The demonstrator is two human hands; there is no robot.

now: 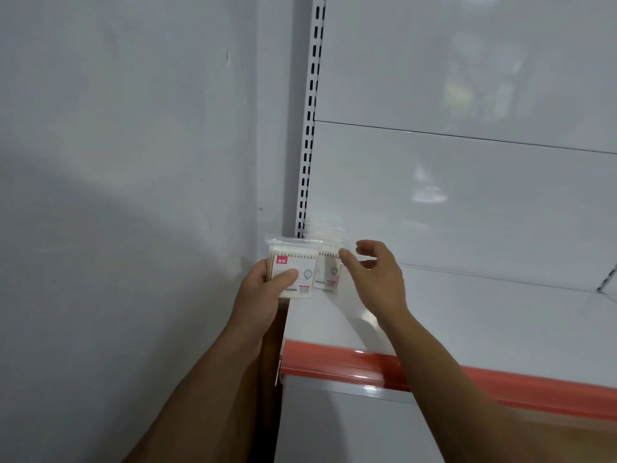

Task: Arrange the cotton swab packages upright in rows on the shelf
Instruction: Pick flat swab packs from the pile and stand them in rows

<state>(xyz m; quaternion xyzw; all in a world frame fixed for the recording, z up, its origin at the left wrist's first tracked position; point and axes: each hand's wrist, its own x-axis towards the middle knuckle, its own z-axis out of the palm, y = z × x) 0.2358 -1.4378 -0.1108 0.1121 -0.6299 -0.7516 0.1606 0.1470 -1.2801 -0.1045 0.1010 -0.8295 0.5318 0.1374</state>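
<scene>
Found the held cotton swab package (293, 274) in front of the foot of the slotted upright (312, 111), carried in the air, upright, swab tips at the top, pink label at upper left. Noted the left hand (263, 289) clamped on it, thumb across the front face, fingers curled behind the left edge.

Found the standing cotton swab package (329, 272) just right of the upright's foot, upright on the shelf (467, 315) against the back panel (467, 195), left part hidden behind the held one. Clear plastic tops above it blurred; count not determinable.

Noted the right hand (374, 275) further right of the upright, fingers apart and loosely curled, holding nothing. Thumb tip at the standing package's right edge; contact not determinable.

Recorded a white, glossy shelf deck running right from the upright, with faint reflections. Recorded a red price strip (367, 365) along its front edge, below the upright. Back panel white and glossy, with one horizontal seam starting at the upright.

Left of the upright, recorded a pale grey painted wall (117, 162), with small marks and a broad shadow across its lower part.
</scene>
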